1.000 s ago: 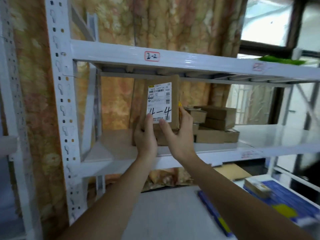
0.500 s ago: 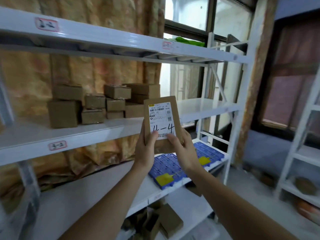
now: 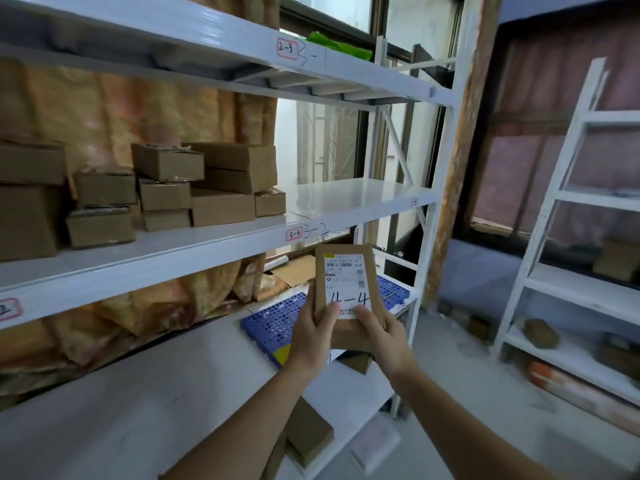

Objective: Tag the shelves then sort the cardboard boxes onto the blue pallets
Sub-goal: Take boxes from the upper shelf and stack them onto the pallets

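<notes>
Holding the "4-4" labelled cardboard box (image 3: 348, 294) upright above the blue pallet (image 3: 277, 320), the left hand (image 3: 311, 336) and right hand (image 3: 384, 337) both clasp its lower edges. Shelf tags (image 3: 294, 234) look done; sorting seems early, since stacked boxes (image 3: 194, 185) wait on the middle shelf (image 3: 346, 195).

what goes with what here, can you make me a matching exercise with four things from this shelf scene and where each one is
Things:
1. box marked 4-4
2. blue pallet
3. stacked cardboard boxes
4. green item

Places:
A. on the top shelf by the window
B. on the middle shelf, left part
C. on the lower shelf, behind the hands
D. held upright in the left hand and the right hand

Pairs: 1-D, 2-C, 3-B, 4-A
</notes>
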Demonstrator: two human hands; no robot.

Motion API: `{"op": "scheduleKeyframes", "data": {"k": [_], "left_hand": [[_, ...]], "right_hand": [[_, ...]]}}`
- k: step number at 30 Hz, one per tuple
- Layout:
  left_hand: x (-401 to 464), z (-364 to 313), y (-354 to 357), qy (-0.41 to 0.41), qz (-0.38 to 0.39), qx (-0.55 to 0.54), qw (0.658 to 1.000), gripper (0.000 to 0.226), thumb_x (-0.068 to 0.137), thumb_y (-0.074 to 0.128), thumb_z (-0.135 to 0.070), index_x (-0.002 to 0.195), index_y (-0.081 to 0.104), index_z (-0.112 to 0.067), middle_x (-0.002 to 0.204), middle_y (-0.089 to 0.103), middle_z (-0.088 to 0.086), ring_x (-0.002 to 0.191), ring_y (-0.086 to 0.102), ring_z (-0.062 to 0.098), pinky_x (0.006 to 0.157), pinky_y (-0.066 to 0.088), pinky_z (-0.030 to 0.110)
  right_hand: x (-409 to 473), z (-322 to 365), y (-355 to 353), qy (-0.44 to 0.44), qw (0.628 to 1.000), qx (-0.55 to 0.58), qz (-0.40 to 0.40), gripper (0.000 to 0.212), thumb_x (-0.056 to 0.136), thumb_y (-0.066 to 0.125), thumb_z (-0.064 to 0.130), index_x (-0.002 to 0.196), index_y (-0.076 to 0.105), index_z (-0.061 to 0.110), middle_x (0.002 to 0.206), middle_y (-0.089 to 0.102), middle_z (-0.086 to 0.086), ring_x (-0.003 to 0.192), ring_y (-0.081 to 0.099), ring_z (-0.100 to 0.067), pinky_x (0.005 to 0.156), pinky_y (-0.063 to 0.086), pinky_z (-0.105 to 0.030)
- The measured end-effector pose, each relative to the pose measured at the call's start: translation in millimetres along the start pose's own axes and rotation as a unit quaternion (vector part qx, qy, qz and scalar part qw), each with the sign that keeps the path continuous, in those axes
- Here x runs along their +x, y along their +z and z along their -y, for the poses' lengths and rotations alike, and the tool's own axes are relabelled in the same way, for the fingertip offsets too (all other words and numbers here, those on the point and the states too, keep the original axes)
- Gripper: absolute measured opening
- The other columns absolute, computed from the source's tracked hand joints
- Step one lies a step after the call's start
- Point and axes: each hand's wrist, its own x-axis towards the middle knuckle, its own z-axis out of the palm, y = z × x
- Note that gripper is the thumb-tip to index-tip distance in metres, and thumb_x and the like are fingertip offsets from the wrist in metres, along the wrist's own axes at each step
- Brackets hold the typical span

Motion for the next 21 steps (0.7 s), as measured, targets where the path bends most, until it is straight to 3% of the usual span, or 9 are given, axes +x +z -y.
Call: {"op": "scheduleKeyframes", "data": {"k": [3,7,10,13,15,17,19,21], "left_hand": [[9,24,10,-0.015,0.029,-0.003,0.999,0.044,0.106,0.053,-0.027,0.146,0.045,-0.04,0.127,0.063,-0.02,0.11,0.063,-0.007,0.08,0.05,0.008],[20,56,35,-0.042,0.057,0.011,0.997,0.052,0.098,0.055,-0.045,0.148,0.042,-0.046,0.135,0.063,-0.019,0.122,0.06,0.0,0.1,0.052,0.025],[30,73,59,-0.06,0.077,0.006,0.995,0.056,0.094,0.053,-0.047,0.149,0.041,-0.043,0.138,0.061,-0.018,0.121,0.059,-0.005,0.099,0.051,0.02],[43,87,85,-0.071,0.096,0.001,0.993,0.06,0.094,0.052,-0.052,0.152,0.039,-0.043,0.138,0.06,-0.021,0.121,0.058,-0.005,0.102,0.051,0.025],[52,95,104,-0.081,0.102,0.001,0.991,0.058,0.096,0.053,-0.049,0.151,0.039,-0.044,0.136,0.061,-0.022,0.121,0.059,-0.003,0.101,0.052,0.027],[62,102,125,-0.088,0.104,0.0,0.991,0.052,0.101,0.054,-0.041,0.151,0.04,-0.043,0.135,0.062,-0.021,0.121,0.06,0.0,0.102,0.053,0.029],[73,106,146,-0.097,0.107,0.002,0.99,0.051,0.102,0.054,-0.041,0.151,0.04,-0.044,0.137,0.062,-0.019,0.123,0.06,0.003,0.102,0.053,0.028],[86,107,169,-0.104,0.11,0.008,0.989,0.051,0.103,0.054,-0.042,0.152,0.039,-0.044,0.138,0.06,-0.02,0.125,0.059,0.004,0.098,0.053,0.02]], "right_hand": [[9,-21,-9,0.017,1.0,-0.003,-0.017,0.018,0.099,0.064,0.036,0.112,0.075,0.032,0.105,0.078,0.006,0.097,0.075,-0.013,0.078,0.06,-0.029],[21,-46,-31,0.048,0.998,-0.004,-0.042,0.017,0.099,0.065,0.034,0.112,0.075,0.031,0.106,0.079,0.009,0.1,0.075,-0.013,0.093,0.058,-0.04],[32,-61,-53,0.068,0.997,-0.004,-0.046,0.02,0.099,0.064,0.034,0.116,0.073,0.028,0.109,0.078,0.008,0.101,0.074,-0.012,0.093,0.058,-0.037],[47,-74,-78,0.088,0.994,-0.009,-0.059,0.022,0.098,0.065,0.035,0.116,0.072,0.024,0.109,0.079,0.003,0.099,0.075,-0.015,0.091,0.061,-0.04],[59,-81,-96,0.102,0.993,-0.006,-0.063,0.026,0.097,0.066,0.038,0.116,0.072,0.023,0.107,0.079,0.0,0.095,0.076,-0.018,0.084,0.063,-0.042],[74,-87,-116,0.107,0.992,-0.01,-0.063,0.026,0.097,0.066,0.038,0.115,0.072,0.021,0.103,0.08,0.001,0.092,0.077,-0.016,0.075,0.062,-0.034],[90,-93,-137,0.114,0.992,-0.007,-0.062,0.03,0.095,0.068,0.041,0.116,0.073,0.02,0.102,0.08,0.003,0.093,0.077,-0.016,0.081,0.061,-0.035],[107,-98,-160,0.112,0.992,-0.014,-0.058,0.043,0.085,0.072,0.054,0.115,0.075,0.023,0.104,0.08,0.003,0.097,0.076,-0.017,0.091,0.06,-0.044]]}}
